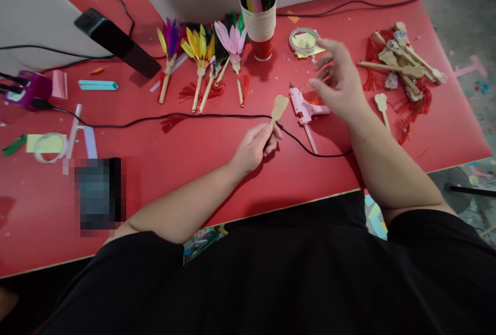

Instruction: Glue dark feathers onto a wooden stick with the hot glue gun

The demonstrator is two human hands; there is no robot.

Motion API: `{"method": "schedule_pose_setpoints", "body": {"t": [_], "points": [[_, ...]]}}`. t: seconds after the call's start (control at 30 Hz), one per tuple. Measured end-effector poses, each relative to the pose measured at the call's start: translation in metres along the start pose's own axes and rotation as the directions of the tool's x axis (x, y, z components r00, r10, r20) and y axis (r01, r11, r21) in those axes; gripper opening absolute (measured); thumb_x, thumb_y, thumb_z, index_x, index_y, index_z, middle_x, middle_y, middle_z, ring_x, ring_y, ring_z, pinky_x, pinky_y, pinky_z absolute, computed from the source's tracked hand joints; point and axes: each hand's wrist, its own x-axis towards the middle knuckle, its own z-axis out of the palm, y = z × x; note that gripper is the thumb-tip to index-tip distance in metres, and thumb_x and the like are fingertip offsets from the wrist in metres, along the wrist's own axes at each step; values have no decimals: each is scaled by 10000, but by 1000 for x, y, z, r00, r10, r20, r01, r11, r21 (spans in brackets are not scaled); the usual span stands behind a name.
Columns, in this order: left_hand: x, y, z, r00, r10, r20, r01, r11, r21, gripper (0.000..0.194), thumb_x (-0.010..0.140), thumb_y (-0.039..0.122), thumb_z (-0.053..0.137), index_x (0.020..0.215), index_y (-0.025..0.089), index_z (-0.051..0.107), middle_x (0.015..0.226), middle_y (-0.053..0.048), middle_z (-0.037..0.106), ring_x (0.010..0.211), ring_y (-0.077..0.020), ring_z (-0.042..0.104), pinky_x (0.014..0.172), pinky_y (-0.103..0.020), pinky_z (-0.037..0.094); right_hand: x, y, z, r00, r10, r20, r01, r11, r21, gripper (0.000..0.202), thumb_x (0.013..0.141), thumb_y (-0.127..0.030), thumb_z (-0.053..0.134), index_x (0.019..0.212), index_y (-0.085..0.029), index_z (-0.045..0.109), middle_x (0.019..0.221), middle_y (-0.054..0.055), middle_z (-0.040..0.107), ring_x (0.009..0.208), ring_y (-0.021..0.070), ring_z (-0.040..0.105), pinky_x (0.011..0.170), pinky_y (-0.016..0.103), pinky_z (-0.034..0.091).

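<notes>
My left hand grips a small pale wooden stick with a wide, scalloped head, which points up and away from me. Above the table to the right, my right hand is raised with its fingers apart and nothing in them. Just left of it lies a pink glue gun with a glue stick coming out of its back end. Beyond the fingers a roll of tape rests on yellow paper. A similar wooden stick lies right of my right wrist.
Several feathered sticks with red tassels lie at the back, beside a stack of paper cups holding feathers. A pile of wooden sticks is at right. A black cable crosses the red table; a dark phone-like device stands at left.
</notes>
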Motion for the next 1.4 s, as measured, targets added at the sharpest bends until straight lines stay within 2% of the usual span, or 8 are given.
{"method": "schedule_pose_setpoints", "body": {"t": [0.1, 0.2, 0.33, 0.53, 0.83, 1.03, 1.2, 1.4], "points": [[0, -1, 0, 1000, 14, 3, -14, 1000, 23, 689, 1127, 908, 660, 999, 233, 709, 591, 69, 499, 526, -134, 394, 540, -277, 385, -13, -31, 19, 989, -40, 141, 45, 998, -32, 332, 1046, -563, 901, 1297, -352, 841, 1097, 73, 802, 955, 294, 747, 853, 478, 669], [-2, 2, 3, 1000, 9, 2, -9, 998, 54, 676, 1143, 890, 662, 1004, 230, 704, 597, 70, 504, 532, -134, 428, 557, -274, 427, -24, -51, 32, 976, -132, 174, 144, 988, -54, 247, 1043, -529, 903, 1186, -328, 886, 1153, 96, 835, 1082, 340, 811, 1001, 559, 722], [-5, 5, 5, 1000, -18, 3, 17, 994, 110, 610, 1192, 818, 654, 1054, 226, 706, 623, 65, 541, 547, -135, 495, 578, -266, 477, -26, -50, 34, 941, -264, 211, 280, 959, -51, 213, 1121, -458, 820, 1193, -285, 923, 1226, 110, 858, 1133, 321, 830, 1057, 537, 731], [-5, 3, 4, 1000, 10, 26, -14, 987, 162, 578, 1237, 763, 603, 1067, 222, 715, 618, 65, 548, 550, -135, 523, 607, -268, 500, -20, -40, 18, 873, -355, 335, 395, 917, -59, 256, 1190, -349, 719, 1269, -305, 959, 1289, 87, 868, 1141, 286, 816, 1009, 474, 680], [-7, 6, 4, 1000, -5, 21, -1, 963, 271, 478, 1284, 621, 567, 1048, 222, 684, 641, 58, 574, 590, -137, 571, 653, -263, 499, -23, -38, 19, 856, -321, 406, 441, 862, -248, 353, 1248, -310, 582, 1286, -316, 932, 1258, 61, 844, 1076, 262, 748, 916, 413, 612], [-2, 4, 4, 998, -51, 33, 43, 975, 220, 467, 1293, 582, 538, 1058, 214, 701, 625, 65, 531, 571, -139, 525, 634, -263, 481, -17, -36, 15, 825, -350, 444, 472, 858, -201, 386, 1235, -267, 535, 1338, -274, 908, 1325, 103, 837, 1170, 308, 755, 1002, 471, 628], [2, 4, 3, 995, -78, 57, 62, 968, 245, 430, 1306, 469, 504, 1046, 202, 717, 634, 58, 537, 581, -137, 517, 634, -250, 459, -12, -39, 6, 787, -377, 488, 528, 821, -217, 310, 1230, -294, 612, 1242, -271, 921, 1253, 109, 850, 1132, 319, 742, 995, 480, 590], [9, 9, 3, 990, -137, 42, 114, 927, 357, 447, 1306, 300, 463, 976, 185, 740, 609, 48, 539, 585, -133, 512, 666, -240, 443, -11, -48, 11, 746, -210, 632, 560, 712, -424, 282, 1209, -179, 617, 1216, -231, 894, 1261, 144, 842, 1112, 320, 714, 901, 441, 493]]}}
